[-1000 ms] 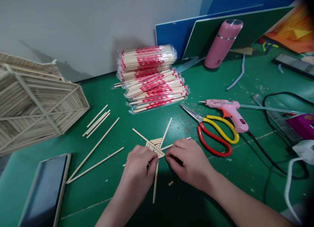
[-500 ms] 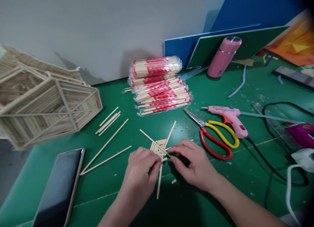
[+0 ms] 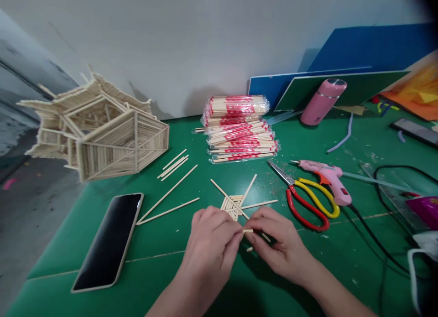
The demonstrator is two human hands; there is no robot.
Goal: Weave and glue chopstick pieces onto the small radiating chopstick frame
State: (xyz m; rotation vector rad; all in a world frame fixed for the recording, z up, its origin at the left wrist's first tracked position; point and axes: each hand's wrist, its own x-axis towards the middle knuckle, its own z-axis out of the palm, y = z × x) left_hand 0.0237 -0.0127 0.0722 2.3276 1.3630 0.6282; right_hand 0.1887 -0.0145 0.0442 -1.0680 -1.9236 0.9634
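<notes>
Between my hands is a short piece of wooden stick (image 3: 248, 231), just in front of a flat star-shaped frame of sticks (image 3: 236, 201). My right hand (image 3: 278, 239) pinches this piece between thumb and fingertips. From the other side my left hand (image 3: 214, 237) is closed, thumb against fingers, at the piece's left end. Both hands hide the near part of the star, whose middle is packed with short parallel sticks. Small cut bits (image 3: 249, 249) lie under my right hand.
Scissors (image 3: 308, 198) and a pink glue gun (image 3: 326, 175) lie right. Plastic-wrapped stick bundles (image 3: 239, 130) and a pink flask (image 3: 323, 102) stand behind. Loose sticks (image 3: 167, 212), a phone (image 3: 109, 241) and a large stick model (image 3: 123, 146) are left.
The view has shifted, so the table's things appear further right. My hands have come nearer me from the star's middle, and a short stick piece now shows between my fingertips.
</notes>
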